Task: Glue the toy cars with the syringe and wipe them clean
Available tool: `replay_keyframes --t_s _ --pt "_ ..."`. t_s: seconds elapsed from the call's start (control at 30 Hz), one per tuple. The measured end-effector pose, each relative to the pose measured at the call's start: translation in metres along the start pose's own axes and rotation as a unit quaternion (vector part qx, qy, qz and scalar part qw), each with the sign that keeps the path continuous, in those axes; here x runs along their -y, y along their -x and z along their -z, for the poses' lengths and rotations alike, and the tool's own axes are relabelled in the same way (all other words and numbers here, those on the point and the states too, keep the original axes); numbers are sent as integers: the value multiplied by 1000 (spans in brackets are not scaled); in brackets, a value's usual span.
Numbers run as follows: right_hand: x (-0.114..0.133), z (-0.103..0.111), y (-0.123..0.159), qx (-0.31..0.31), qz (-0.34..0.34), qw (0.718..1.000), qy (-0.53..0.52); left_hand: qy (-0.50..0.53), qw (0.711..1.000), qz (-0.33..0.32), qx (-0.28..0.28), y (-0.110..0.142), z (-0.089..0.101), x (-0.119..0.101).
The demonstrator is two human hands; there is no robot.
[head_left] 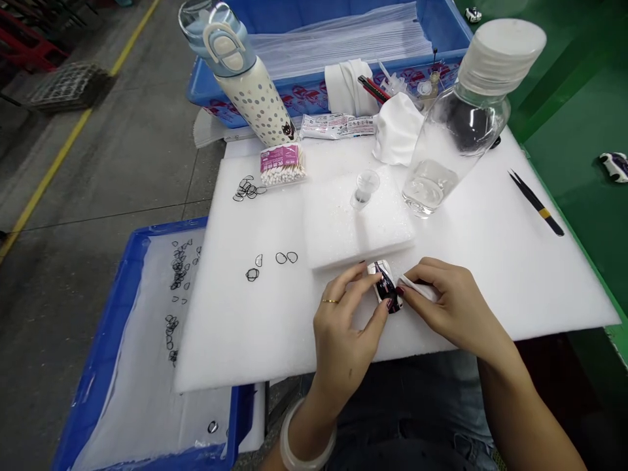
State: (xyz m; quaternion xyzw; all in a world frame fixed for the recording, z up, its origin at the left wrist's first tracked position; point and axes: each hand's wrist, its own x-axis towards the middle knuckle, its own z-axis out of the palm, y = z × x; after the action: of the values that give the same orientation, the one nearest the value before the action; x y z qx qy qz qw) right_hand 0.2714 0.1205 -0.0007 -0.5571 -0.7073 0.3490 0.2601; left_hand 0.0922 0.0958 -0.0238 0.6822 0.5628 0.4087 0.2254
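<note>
A small black-and-white toy car (385,285) rests on the white foam sheet near its front edge. My left hand (347,313) grips it, with fingers at its far end and the thumb at its near end. Pinched between the thumb and fingers of my right hand (444,301) is a white cloth (422,288), held against the car's right side. Just beyond the car lies a thick white foam block (360,229) with a small clear cup (366,188) on it. Several black rings (286,258) are scattered to the left.
A clear bottle (451,124) with liquid stands behind my right hand; black tweezers (537,204) lie farther right. A pack of cotton swabs (282,165) and a dotted drink bottle (255,91) stand at the back left. Blue trays (135,261) sit left and behind.
</note>
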Motion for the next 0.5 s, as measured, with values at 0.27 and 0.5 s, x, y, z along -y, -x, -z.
replay_keyframes --t_s 0.27,0.5 --pt "2 -1 1 -1 -4 1000 -7 11 1000 15 6 1 1 1" --pt "2 -3 0 -9 2 1000 -7 17 1000 24 10 1 -1 2"
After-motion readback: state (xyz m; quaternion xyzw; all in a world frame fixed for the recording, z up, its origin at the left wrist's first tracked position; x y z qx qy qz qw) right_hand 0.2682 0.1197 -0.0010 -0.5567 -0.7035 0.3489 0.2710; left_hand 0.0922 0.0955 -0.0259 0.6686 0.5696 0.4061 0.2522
